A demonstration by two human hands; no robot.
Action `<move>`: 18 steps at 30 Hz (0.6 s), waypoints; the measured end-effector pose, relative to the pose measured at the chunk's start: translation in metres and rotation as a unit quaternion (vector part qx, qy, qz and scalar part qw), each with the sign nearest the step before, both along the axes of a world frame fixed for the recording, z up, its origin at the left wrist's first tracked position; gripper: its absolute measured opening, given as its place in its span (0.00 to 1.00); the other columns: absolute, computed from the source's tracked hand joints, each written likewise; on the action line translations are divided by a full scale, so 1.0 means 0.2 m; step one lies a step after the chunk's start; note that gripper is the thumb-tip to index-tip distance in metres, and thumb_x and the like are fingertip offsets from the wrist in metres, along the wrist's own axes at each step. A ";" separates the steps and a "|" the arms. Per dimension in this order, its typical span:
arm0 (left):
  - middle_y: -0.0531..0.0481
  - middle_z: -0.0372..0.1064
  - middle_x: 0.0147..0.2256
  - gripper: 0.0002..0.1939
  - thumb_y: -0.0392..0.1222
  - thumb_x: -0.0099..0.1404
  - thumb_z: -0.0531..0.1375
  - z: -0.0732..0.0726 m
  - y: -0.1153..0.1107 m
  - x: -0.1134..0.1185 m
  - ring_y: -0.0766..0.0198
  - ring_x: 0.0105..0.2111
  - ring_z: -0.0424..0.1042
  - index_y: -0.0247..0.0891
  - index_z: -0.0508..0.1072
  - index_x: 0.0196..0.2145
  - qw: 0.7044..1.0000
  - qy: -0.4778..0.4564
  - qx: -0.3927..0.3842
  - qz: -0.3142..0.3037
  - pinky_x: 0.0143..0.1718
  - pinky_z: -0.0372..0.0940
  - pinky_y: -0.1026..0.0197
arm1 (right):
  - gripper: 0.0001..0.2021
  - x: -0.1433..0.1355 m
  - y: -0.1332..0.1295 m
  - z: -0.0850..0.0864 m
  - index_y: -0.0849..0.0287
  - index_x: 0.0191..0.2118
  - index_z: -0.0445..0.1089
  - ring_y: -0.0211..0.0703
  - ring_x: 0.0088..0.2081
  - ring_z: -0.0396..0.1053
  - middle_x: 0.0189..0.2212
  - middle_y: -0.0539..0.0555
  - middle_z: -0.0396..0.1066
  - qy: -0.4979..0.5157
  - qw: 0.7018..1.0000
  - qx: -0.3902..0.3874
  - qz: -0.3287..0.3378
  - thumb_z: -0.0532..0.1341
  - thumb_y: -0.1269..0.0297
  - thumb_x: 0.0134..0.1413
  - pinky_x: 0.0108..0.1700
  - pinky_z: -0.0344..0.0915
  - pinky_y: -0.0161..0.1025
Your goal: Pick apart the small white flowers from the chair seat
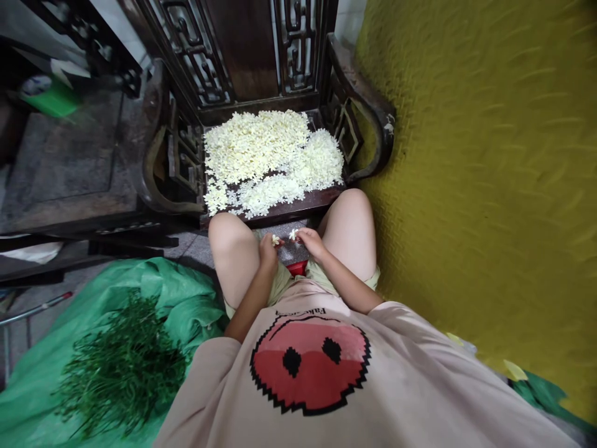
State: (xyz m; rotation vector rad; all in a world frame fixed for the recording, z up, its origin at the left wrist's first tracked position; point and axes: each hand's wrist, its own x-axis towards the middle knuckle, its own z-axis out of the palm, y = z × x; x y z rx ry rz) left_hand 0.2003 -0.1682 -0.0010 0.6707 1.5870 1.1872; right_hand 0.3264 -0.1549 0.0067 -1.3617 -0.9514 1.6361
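Note:
My left hand (269,250) is closed between my knees, with a small white flower (275,239) at its fingertips. Just to the right, my right hand (311,242) pinches another white flower (293,234). The two hands are a short gap apart, over the floor in front of the chair. Many loose white and cream flowers (256,146) cover most of the dark wooden chair seat (298,205) beyond my knees.
A green sack (196,298) with a heap of thin green stems (125,367) lies at the lower left. A dark wooden table (69,162) holding a green roll (51,96) stands at the left. A yellow textured surface (489,186) rises along the right.

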 end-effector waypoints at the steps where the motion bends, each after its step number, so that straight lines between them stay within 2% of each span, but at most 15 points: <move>1: 0.55 0.58 0.20 0.07 0.43 0.55 0.46 0.00 0.00 0.00 0.69 0.21 0.63 0.40 0.55 0.23 1.000 -0.012 -0.003 0.009 0.27 0.64 0.65 | 0.12 0.00 0.00 0.00 0.58 0.17 0.61 0.37 0.24 0.64 0.17 0.48 0.63 0.009 1.000 -0.003 0.003 0.59 0.57 0.42 0.29 0.57 0.34; 3: 0.56 0.58 0.20 0.05 0.41 0.55 0.47 0.01 0.00 0.01 0.70 0.20 0.63 0.40 0.55 0.23 0.999 -0.029 -0.013 0.003 0.26 0.63 0.65 | 0.12 0.00 -0.01 0.00 0.58 0.17 0.60 0.36 0.23 0.63 0.17 0.48 0.63 0.034 0.999 -0.018 0.009 0.60 0.57 0.41 0.28 0.56 0.33; 5: 0.57 0.59 0.19 0.04 0.38 0.54 0.48 0.03 -0.01 0.02 0.69 0.19 0.62 0.40 0.55 0.24 0.999 -0.021 -0.030 -0.032 0.24 0.61 0.65 | 0.13 0.00 -0.02 0.00 0.58 0.17 0.60 0.35 0.22 0.62 0.17 0.47 0.64 0.048 0.998 -0.024 0.014 0.60 0.57 0.40 0.28 0.56 0.33; 8: 0.58 0.59 0.18 0.02 0.36 0.55 0.49 0.07 -0.03 0.02 0.69 0.17 0.59 0.40 0.58 0.26 0.994 0.058 -0.036 -0.084 0.22 0.57 0.66 | 0.14 -0.01 -0.03 0.00 0.57 0.18 0.57 0.35 0.23 0.63 0.17 0.47 0.64 0.052 0.998 -0.021 0.005 0.63 0.58 0.37 0.28 0.57 0.33; 10: 0.58 0.59 0.18 0.04 0.35 0.56 0.48 0.10 -0.04 0.02 0.69 0.18 0.59 0.40 0.61 0.27 0.984 0.141 -0.002 -0.108 0.23 0.55 0.66 | 0.14 -0.01 -0.03 0.00 0.57 0.21 0.57 0.37 0.24 0.65 0.17 0.46 0.66 0.065 0.997 -0.031 -0.011 0.65 0.59 0.34 0.29 0.58 0.33; 14: 0.55 0.64 0.22 0.07 0.38 0.60 0.50 0.14 -0.07 0.03 0.67 0.22 0.62 0.40 0.67 0.30 0.941 0.277 0.085 -0.177 0.27 0.56 0.64 | 0.17 -0.01 -0.02 -0.01 0.57 0.31 0.64 0.36 0.25 0.66 0.21 0.46 0.70 0.081 0.995 -0.047 -0.045 0.67 0.60 0.30 0.30 0.59 0.34; 18: 0.52 0.68 0.25 0.09 0.45 0.62 0.54 0.14 -0.07 0.04 0.64 0.27 0.66 0.41 0.72 0.36 0.891 0.372 0.081 -0.246 0.32 0.57 0.63 | 0.17 0.00 -0.01 -0.03 0.60 0.31 0.69 0.34 0.24 0.64 0.23 0.48 0.71 0.083 0.993 -0.050 -0.060 0.68 0.59 0.29 0.30 0.59 0.34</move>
